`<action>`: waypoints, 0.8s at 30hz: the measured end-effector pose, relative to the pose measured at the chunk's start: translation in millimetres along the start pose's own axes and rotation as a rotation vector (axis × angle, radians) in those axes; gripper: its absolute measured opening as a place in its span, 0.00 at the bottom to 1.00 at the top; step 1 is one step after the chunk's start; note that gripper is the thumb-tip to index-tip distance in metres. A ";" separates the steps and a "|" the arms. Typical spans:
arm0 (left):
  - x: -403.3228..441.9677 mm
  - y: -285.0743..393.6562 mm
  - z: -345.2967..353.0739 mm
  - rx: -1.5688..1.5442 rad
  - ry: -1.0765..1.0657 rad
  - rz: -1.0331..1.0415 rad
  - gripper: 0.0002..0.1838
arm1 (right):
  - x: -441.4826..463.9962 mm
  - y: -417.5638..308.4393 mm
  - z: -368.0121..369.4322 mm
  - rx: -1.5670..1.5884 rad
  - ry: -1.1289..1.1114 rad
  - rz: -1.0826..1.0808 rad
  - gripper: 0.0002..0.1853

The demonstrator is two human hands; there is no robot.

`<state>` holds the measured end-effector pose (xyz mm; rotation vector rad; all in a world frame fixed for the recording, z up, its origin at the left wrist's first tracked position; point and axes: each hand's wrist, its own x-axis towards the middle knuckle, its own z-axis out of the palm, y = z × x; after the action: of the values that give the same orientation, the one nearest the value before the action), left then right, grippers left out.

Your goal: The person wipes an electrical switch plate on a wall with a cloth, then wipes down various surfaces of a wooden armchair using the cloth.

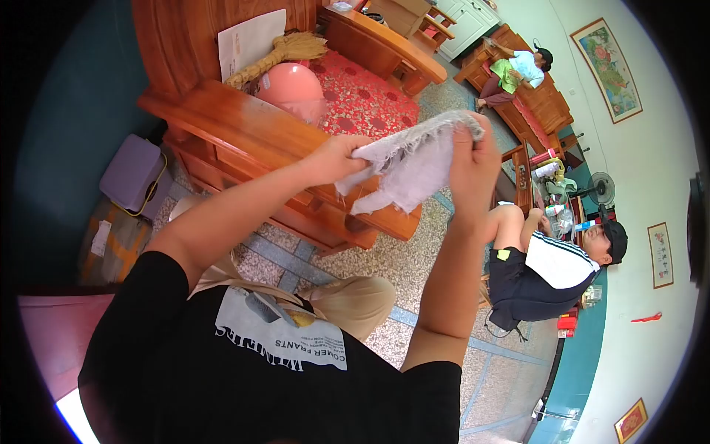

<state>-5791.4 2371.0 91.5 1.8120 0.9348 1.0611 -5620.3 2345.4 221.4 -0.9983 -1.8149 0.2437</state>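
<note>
A frayed white rag (pixel 414 166) with ragged edges and loose threads is stretched between my two hands, above the arm of a wooden bench. My left hand (pixel 344 157) pinches its left end. On the other side, my right hand (pixel 473 155) grips the upper right corner, its fingers closed on the fabric. Torn strips hang from the lower edge of the rag.
Left of the rag is the wooden bench (pixel 222 115) with a red patterned cushion (pixel 362 96), a pink rounded object (pixel 290 90) and a straw broom (pixel 277 55). A purple box (pixel 134 174) stands farther left. One person (pixel 547 266) sits at right, another (pixel 518 70) farther back.
</note>
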 end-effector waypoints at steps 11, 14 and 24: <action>-7.5 34.4 -91.6 -0.677 -0.291 -0.263 0.14 | -7.8 1.5 -29.9 0.478 -0.142 0.380 0.07; 21.8 30.2 -117.0 -0.248 -0.279 -0.163 0.17 | -0.1 32.3 -24.6 0.590 -0.160 0.560 0.08; -10.2 -13.2 -63.8 0.480 0.099 0.238 0.10 | -75.5 144.8 -5.1 -0.100 -0.218 0.455 0.12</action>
<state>-5855.7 2384.8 96.3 2.3275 1.1237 1.1481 -5529.4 2381.8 90.6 -1.5002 -1.7850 0.5624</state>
